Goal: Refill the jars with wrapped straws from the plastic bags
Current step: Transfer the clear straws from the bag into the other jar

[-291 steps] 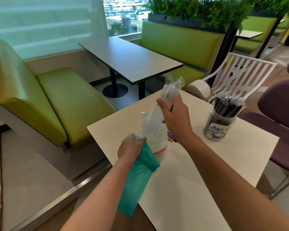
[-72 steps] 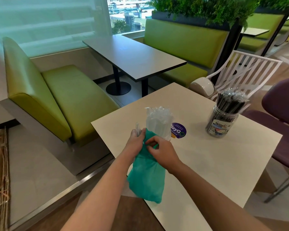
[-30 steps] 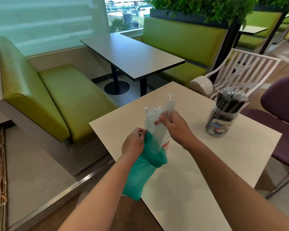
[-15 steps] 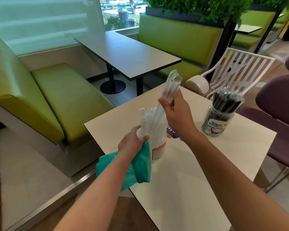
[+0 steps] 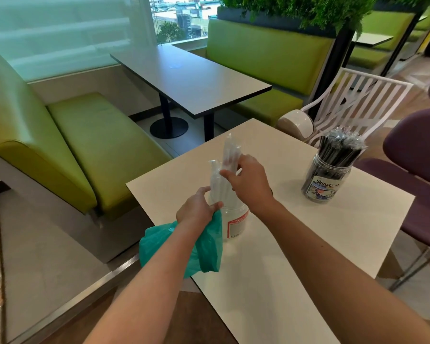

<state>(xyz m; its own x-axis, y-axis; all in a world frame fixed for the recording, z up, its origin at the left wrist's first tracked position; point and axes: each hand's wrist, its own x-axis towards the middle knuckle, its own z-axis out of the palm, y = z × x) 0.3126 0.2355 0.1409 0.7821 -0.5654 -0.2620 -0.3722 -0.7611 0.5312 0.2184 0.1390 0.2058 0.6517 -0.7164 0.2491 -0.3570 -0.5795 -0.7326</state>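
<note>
— While the right hand [image 5: 248, 181] is pinching a small bunch of clear wrapped straws [image 5: 228, 155] near their middle, where do the lower ends sit?

— They seem to reach down into the near jar [image 5: 235, 223], the white-labelled one on the beige table [image 5: 333, 244], but the hand covers the mouth, so I cannot tell how deep they are. The tops stand above the fingers, leaning a little away from the person.

— And the left hand [image 5: 196, 211]?

— Its fingers are clenched round the neck of the green plastic bag [image 5: 179, 247], which hangs off the near table edge, right against the jar's side. More clear straws [image 5: 215, 178] stand in the jar just beside that hand.

— So what might go wrong?

— Mostly spills, I would judge. The wrappers look slick, and a pinch at mid-length could let a few slide out or fan sideways, missing the mouth and landing on the table or floor. If the right hand pushes down crooked, the ends may catch on those already inside and buckle.

— Could the jar itself tip?

— Possibly. It stands near the table's edge, and a tug from the bag hand or a sideways shove from the bunch might knock it over.

— And the far jar [image 5: 327, 180]?

— Full of dark straws [image 5: 340, 150], well apart; no risk there.
</note>
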